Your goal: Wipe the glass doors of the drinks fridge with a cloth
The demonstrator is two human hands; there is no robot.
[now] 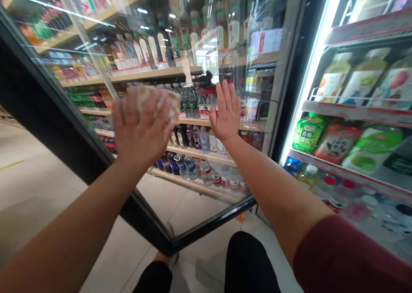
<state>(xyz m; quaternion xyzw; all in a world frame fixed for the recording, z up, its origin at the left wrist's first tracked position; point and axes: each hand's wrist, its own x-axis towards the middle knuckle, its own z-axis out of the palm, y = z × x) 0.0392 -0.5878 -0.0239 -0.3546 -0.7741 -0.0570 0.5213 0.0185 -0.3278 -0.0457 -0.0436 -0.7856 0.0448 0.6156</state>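
Note:
Under the fingers of my left hand (pixel 137 127) is a crumpled, light patterned cloth (pixel 172 102), held against the glass of an open cooler door (pixel 64 108). That hand and the cloth are smeared by motion. My right hand (pixel 227 110) lies flat on the same pane, to the right of the cloth. Its fingers are stretched out and nothing is in it. The door's black frame runs down the left and along the bottom of the pane.
Lit cooler shelves (pixel 354 112) with bottled drinks stand at the right. Behind the glass, wooden store shelves (pixel 199 155) hold rows of bottles. My legs in black (pixel 251 263) stand on the pale tiled floor (pixel 206 267), close to the door's lower corner.

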